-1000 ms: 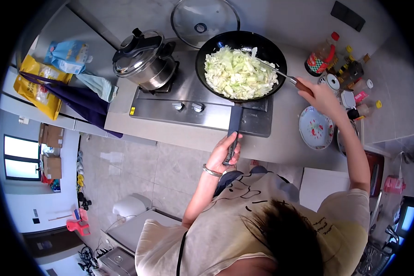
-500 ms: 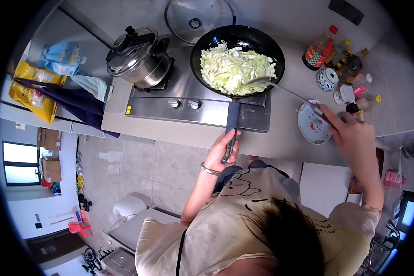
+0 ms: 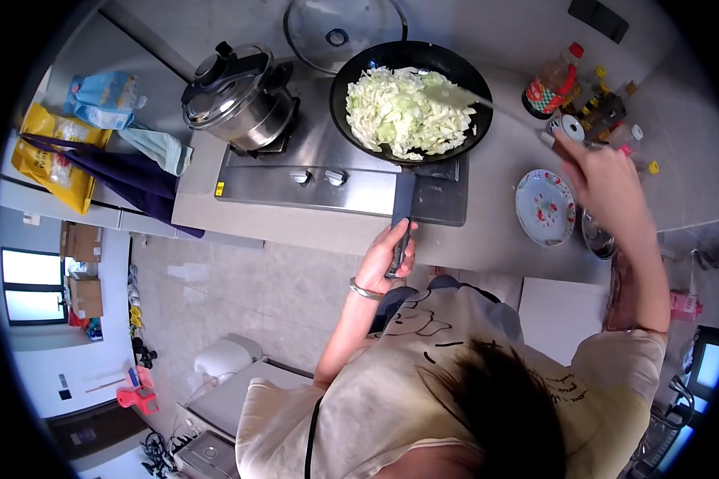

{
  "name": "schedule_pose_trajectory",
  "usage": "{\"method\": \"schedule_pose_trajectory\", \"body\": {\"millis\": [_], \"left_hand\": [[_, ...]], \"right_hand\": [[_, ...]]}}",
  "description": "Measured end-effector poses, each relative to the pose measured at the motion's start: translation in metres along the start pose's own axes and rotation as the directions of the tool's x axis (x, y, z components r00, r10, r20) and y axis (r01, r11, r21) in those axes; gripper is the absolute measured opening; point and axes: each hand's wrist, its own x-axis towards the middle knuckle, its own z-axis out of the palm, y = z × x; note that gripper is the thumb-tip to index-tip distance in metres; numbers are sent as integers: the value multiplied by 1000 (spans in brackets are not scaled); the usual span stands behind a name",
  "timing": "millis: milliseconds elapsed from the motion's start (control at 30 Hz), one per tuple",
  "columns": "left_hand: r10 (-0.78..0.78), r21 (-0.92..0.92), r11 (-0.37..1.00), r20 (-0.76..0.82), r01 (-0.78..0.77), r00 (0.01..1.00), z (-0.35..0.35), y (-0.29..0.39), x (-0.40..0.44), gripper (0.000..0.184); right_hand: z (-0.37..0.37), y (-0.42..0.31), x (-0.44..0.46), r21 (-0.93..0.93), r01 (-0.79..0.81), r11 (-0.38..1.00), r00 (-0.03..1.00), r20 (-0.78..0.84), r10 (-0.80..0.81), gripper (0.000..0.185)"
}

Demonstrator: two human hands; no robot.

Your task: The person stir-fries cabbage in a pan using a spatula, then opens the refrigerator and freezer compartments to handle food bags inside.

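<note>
A: Where is the chopped cabbage (image 3: pixel 407 116) lying?

B: It's lying in a loose heap in the black pan (image 3: pixel 454 57), which is sitting over the right side of the stove (image 3: pixel 264 184).

A: And what are the hands doing?

B: The left hand (image 3: pixel 385 255) is closing around the pan's handle (image 3: pixel 404 195), fingers curling about its near end. The right hand (image 3: pixel 603 180) is gripping the spatula (image 3: pixel 486 101), but blur is hiding how each finger is sitting.

A: Which way is the pan lying from them?

B: It's lying ahead of the left hand, with its handle pointing back toward the person's body. From the right hand, it's lying off to the left and slightly forward.

A: So how is the spatula running?

B: Its long axis is slanting from the right hand across the pan's right rim, with the far end reaching the cabbage.

A: Which hand is nearer the heap?

B: I'm not seeing a clear difference. The left is touching the pan's handle, while the right is reaching the cabbage only through the spatula. The flowered plate (image 3: pixel 546 223) is resting on the counter (image 3: pixel 487 211), just beside the right forearm.
</note>
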Motion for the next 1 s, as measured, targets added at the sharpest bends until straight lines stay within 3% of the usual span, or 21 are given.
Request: {"method": "schedule_pose_trajectory", "body": {"millis": [133,233,333,367,433,500,600,767,867,933,1000], "left_hand": [[-2,-2,1000,-5,2,1000,1,2,0,26],[-10,-9,1000,12,10,1000,-1,2,0,26],[-12,-3,1000,12,12,1000,-2,2,0,26],[-12,2,1000,11,12,1000,-2,3,1,26],[-14,0,1000,12,14,1000,-3,1,1,26],[-13,8,1000,1,13,1000,-1,3,1,26],[-17,14,1000,-26,17,1000,4,4,-2,27],[-32,-5,999,16,33,999,-2,3,1,26],[-27,1,1000,7,27,1000,0,3,0,26],[-22,13,1000,6,22,1000,-2,3,1,26],[-22,17,1000,8,21,1000,-3,2,2,27]], "right_hand": [[31,26,43,154,25,988,996,-86,-12,28],[62,39,71,133,-1,991,999,-52,8,22],[73,40,82,330,-194,924,965,234,119,21],[74,40,87,418,-329,847,897,418,142,25],[100,54,99,628,-469,621,829,555,65,28],[120,61,105,732,-578,362,773,633,-46,32],[141,47,108,733,-656,183,726,678,-114,31],[134,20,80,833,-480,274,851,518,-85,30],[113,9,49,836,-303,458,936,350,-20,30],[122,4,24,611,96,786,992,-119,-29,35],[110,-8,5,522,94,848,992,-122,-35,40]]}}
